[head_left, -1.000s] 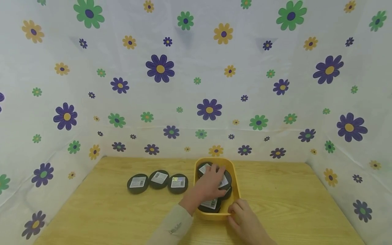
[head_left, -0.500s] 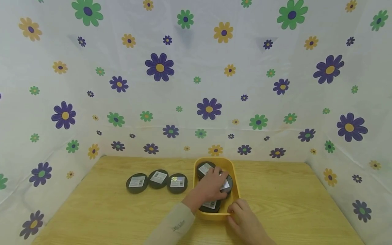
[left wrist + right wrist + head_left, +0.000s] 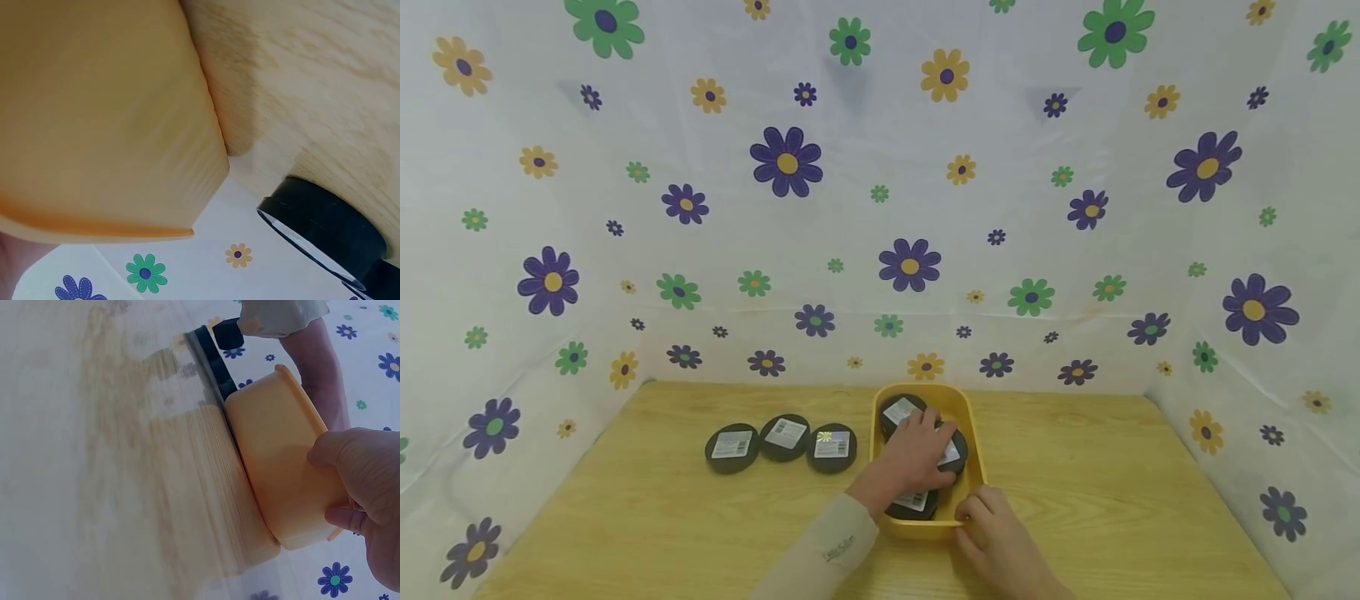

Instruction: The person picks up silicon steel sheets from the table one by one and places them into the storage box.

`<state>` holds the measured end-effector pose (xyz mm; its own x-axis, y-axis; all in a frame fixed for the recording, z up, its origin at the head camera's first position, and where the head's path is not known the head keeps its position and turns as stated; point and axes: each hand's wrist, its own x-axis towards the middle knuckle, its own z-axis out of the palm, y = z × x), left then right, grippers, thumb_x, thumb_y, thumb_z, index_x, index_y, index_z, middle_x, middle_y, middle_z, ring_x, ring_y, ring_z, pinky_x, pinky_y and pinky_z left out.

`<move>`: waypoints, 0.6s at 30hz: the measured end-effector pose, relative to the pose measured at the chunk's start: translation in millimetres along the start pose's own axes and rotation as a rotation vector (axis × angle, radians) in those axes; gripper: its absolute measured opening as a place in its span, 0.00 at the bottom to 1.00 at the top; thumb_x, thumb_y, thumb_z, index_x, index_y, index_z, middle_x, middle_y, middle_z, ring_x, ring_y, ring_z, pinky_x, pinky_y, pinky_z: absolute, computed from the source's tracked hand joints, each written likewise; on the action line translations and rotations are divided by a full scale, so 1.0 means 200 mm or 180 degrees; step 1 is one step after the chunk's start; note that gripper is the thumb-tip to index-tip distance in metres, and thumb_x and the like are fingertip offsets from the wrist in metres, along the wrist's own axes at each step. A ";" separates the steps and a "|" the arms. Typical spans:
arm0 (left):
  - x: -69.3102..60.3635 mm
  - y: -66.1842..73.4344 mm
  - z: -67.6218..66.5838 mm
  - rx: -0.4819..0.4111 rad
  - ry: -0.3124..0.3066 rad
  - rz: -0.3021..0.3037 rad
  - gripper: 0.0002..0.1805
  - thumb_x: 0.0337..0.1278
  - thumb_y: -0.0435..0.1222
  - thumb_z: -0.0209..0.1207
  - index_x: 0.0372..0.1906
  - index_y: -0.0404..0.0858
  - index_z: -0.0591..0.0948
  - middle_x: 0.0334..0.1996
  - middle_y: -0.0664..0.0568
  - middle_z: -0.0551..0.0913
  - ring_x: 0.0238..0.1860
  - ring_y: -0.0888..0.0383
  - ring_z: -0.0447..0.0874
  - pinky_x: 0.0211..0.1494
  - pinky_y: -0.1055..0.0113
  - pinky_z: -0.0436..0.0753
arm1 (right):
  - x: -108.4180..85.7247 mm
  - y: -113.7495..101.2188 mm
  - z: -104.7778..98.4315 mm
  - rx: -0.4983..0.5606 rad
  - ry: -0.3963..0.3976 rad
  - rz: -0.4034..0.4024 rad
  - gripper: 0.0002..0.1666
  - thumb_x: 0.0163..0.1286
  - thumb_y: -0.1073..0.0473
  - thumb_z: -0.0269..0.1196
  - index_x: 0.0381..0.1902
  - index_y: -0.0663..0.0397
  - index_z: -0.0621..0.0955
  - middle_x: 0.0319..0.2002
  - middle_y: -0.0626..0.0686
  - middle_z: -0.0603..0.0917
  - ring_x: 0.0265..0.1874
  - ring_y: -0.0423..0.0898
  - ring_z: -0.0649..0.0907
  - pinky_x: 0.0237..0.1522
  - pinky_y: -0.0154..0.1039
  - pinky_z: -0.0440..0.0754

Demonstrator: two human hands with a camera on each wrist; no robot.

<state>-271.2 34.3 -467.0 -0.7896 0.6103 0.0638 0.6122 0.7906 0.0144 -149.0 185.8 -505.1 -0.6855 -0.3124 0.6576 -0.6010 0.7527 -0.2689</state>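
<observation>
"Where's the black disc (image 3: pixel 955 454)?"
"In the yellow box (image 3: pixel 958 405), under the left hand (image 3: pixel 912 458) — fingers and thumb curled about it."
"What's changed?"
"It's slid nearer, away from the far disc (image 3: pixel 899 410), now less covered."
"And the right hand (image 3: pixel 1000 533)?"
"Pinching the box's near-right corner — three more discs (image 3: pixel 786 437) lie left of it on the table (image 3: pixel 1112 483)."

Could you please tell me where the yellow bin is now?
In the head view, the yellow bin stands on the table just right of three loose black discs, with the right hand gripping its near right corner.
</observation>
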 end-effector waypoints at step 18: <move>0.00 -0.01 0.00 -0.0147 -0.0043 -0.0016 0.40 0.57 0.56 0.63 0.71 0.47 0.66 0.59 0.45 0.68 0.59 0.48 0.66 0.66 0.51 0.69 | 0.00 0.00 -0.01 -0.0002 -0.0115 0.0094 0.21 0.48 0.68 0.76 0.32 0.45 0.76 0.36 0.38 0.71 0.38 0.35 0.72 0.40 0.35 0.77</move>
<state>-272.0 32.2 -467.3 -0.7930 0.6072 0.0501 0.6092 0.7907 0.0608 -147.7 186.2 -504.2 -0.7174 -0.3107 0.6235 -0.5799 0.7623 -0.2874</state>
